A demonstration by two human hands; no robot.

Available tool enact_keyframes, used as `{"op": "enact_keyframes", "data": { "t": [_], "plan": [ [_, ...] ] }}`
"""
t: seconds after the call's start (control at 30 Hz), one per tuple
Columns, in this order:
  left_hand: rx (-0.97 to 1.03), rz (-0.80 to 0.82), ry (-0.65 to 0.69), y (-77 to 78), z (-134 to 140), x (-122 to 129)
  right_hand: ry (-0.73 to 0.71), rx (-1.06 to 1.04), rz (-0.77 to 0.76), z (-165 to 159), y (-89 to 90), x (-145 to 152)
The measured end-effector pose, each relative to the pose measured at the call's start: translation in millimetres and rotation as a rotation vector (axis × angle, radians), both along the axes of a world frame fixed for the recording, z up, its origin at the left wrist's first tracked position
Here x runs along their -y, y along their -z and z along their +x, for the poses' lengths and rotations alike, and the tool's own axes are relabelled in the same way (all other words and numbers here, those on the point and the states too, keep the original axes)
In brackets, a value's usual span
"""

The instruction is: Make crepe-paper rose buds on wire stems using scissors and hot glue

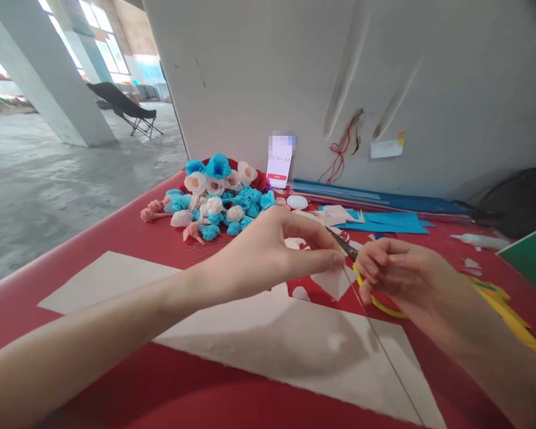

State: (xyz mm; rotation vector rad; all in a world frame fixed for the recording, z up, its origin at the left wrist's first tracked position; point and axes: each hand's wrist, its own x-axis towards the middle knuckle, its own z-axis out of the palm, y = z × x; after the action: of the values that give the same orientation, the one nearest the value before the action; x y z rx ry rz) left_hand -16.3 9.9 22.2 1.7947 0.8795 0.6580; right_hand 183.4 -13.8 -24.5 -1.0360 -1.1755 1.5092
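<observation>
My left hand (277, 253) reaches across from the left, thumb and forefinger pinched on the upper end of a thin wire (386, 351). The wire slants down to the right above a long pale crepe paper sheet (268, 333). Beside the wire, my right hand (397, 274) has its fingers loosely curled and the thumb apart, with nothing visible between them. Behind it lie scissors with yellow handles (390, 310), partly covered by that hand; their dark blades point toward my left fingertips. A small cut piece of pale paper (337, 283) rests under the left fingertips.
Blue, cream and pink paper flowers (223, 202) are heaped at the back of the red table (129, 381). A phone (280, 161) showing a timer leans on the wall. Blue paper (384, 222), a glue bottle (480, 241) and a yellow tool (509, 313) lie to the right.
</observation>
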Motion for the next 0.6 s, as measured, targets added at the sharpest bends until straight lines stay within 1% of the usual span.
{"op": "enact_keyframes", "data": {
  "t": [0.2, 0.37, 0.53, 0.6],
  "plan": [
    [-0.002, -0.011, 0.011, 0.1, -1.2, 1.5, -0.058, -0.041, -0.006, 4.1, 4.8, -6.7],
    [-0.008, 0.008, 0.007, -0.2, -0.7, 1.3, -0.044, 0.026, -0.012, -0.5, 0.8, -1.8],
    [-0.005, 0.028, 0.023, -0.2, -0.5, -1.0, -0.027, 0.069, -0.06, -5.7, -1.4, 4.1],
    [-0.007, 0.03, 0.026, -0.2, -0.8, -1.2, -0.014, 0.114, -0.008, -4.3, 1.4, 2.7]
  ]
}}
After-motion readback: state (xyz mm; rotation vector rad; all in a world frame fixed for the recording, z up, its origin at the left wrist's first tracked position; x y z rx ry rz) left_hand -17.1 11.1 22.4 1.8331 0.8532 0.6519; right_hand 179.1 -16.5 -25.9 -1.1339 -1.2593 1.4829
